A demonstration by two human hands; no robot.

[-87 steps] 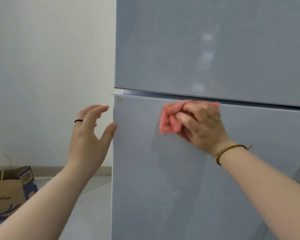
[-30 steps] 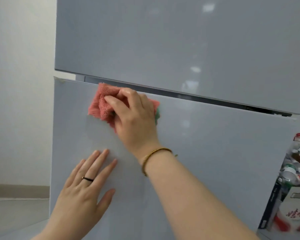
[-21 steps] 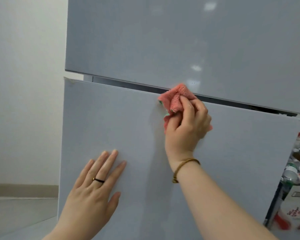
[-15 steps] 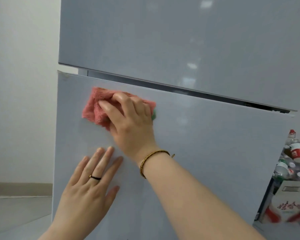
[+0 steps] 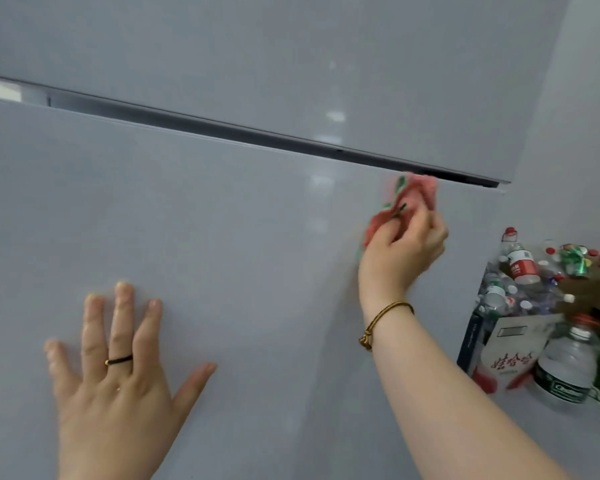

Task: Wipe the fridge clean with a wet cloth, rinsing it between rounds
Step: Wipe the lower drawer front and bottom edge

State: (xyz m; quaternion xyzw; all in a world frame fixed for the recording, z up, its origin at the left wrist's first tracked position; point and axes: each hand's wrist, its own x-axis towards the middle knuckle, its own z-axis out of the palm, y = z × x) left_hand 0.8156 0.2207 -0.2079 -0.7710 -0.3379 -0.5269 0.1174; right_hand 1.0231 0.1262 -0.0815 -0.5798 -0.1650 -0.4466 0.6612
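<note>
The cloth (image 5: 417, 189) is held bunched in the curled fingers of the right hand (image 5: 404, 244) and pressed to the lower fridge door (image 5: 243, 230), right of centre, just under the gap below the upper fridge door (image 5: 291, 46). The left hand (image 5: 115, 375) is laid flat at lower left, fingers spread. 1 wiping round is judged under way along this door's top strip. The area beneath and a rinse are judged outstanding.

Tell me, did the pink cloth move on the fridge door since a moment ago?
Yes. The cloth slid right along the lower door, from near its left edge to near its right end, just under the gap.
</note>
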